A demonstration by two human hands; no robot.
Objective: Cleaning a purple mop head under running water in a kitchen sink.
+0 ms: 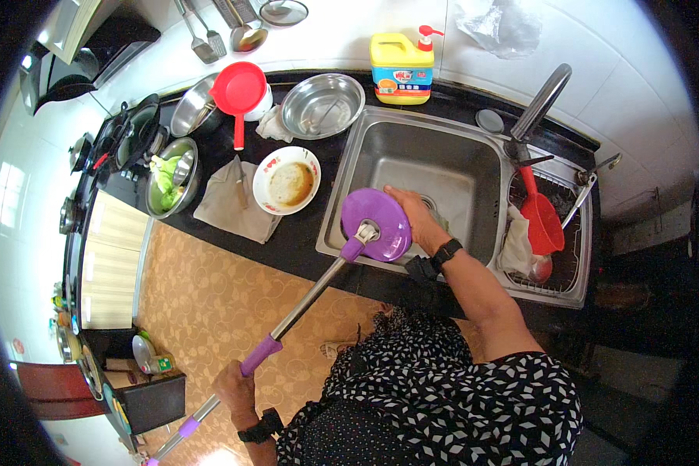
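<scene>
A spin mop with a round purple head (388, 216) and a steel pole (310, 300) slants across my body, its head raised at the near left edge of the stainless-steel sink (437, 140). My left hand (235, 387) is wrapped around the pole just below a purple sleeve. At the head's right rim, my right hand (415, 216) has its fingers against the disc; its grip underneath is partly hidden. Beneath my right hand, the sink's drain (429, 202) is partly visible. The mop's fibres mostly lie out of sight behind the disc.
Left of the sink stand a patterned bowl (287, 180) with brown liquid residue, a knife (240, 185) on a folded cloth (212, 201), and a steel basin (322, 106). A yellow detergent jug (402, 69) is behind. The faucet (540, 102) and red ladle (542, 224) are right.
</scene>
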